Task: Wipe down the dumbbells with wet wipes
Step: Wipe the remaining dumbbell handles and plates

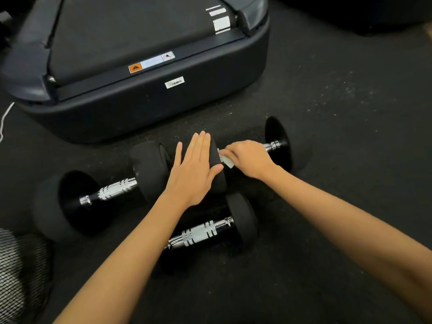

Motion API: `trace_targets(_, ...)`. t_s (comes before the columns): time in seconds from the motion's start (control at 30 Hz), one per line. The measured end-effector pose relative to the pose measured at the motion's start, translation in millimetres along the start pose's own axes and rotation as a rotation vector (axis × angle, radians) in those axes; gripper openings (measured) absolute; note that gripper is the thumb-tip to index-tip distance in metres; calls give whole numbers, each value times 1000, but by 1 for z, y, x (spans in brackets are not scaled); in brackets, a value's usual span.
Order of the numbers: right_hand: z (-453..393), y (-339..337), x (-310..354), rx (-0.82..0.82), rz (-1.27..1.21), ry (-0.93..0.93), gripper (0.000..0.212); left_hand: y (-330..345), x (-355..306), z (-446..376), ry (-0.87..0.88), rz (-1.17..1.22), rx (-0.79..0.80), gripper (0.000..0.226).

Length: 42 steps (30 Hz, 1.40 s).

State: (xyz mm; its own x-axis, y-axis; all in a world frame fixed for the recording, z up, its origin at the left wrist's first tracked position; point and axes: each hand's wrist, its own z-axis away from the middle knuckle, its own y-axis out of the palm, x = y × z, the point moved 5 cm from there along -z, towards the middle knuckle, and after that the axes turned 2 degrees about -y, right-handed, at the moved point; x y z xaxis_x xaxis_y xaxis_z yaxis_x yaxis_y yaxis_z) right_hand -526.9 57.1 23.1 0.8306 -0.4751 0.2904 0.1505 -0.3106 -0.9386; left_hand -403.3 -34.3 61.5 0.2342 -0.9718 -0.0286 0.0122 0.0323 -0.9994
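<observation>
Lying nearest on the rubber floor [280, 288], the first dumbbell [198, 232] showed a ribbed chrome handle between round black heads, and a second dumbbell [112, 191] lay further off to its left. Beyond them the left hand [194, 169] rested flat, fingers straight, on one head of the third dumbbell [277, 137], while the right hand [247, 157] pinched a folded white wet wipe [228, 162] against its handle. All three looked heavy, rigid and apt to roll, so bracing a head while rubbing along the grooved bar seemed sensible. The wipe looked soft and limp. Farthest back stood a dark treadmill [149, 101].
</observation>
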Motion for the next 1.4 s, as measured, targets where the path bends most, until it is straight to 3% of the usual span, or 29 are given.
trace_targets(0.23,35,14,2,-339,22,-233,32,0,-3,3,7,-46,-11,78)
trace_targets(0.43,21,7,1,-278,183,9,16,-5,-7,0,-14,-119,2,76)
trace_targets(0.5,26,13,5,-303,163,59,22,-4,-9,1,-19,-134,3,74)
trace_targets(0.67,34,14,8,-282,70,-168,33,-1,-13,4,-33,-139,4,73)
trace_targets(0.8,33,8,-1,-295,78,-30,33,-2,-11,2,-42,-147,19,73)
trace_targets(0.97,53,15,-6,-402,-52,-250,39,-2,-11,2,-25,-149,-6,73)
trace_targets(1.1,54,16,-10,-456,-45,-74,37,-2,-11,1,-34,-159,-2,74)
trace_targets(1.2,45,23,8,-328,-75,-181,40,-2,-10,1,-32,-132,-5,74)
trace_targets(1.27,51,18,-1,-342,-102,-186,39,-3,-10,2,-27,-122,-8,75)
trace_targets(1.4,66,10,-25,-419,12,202,40,-4,-10,3,-26,-110,-10,75)
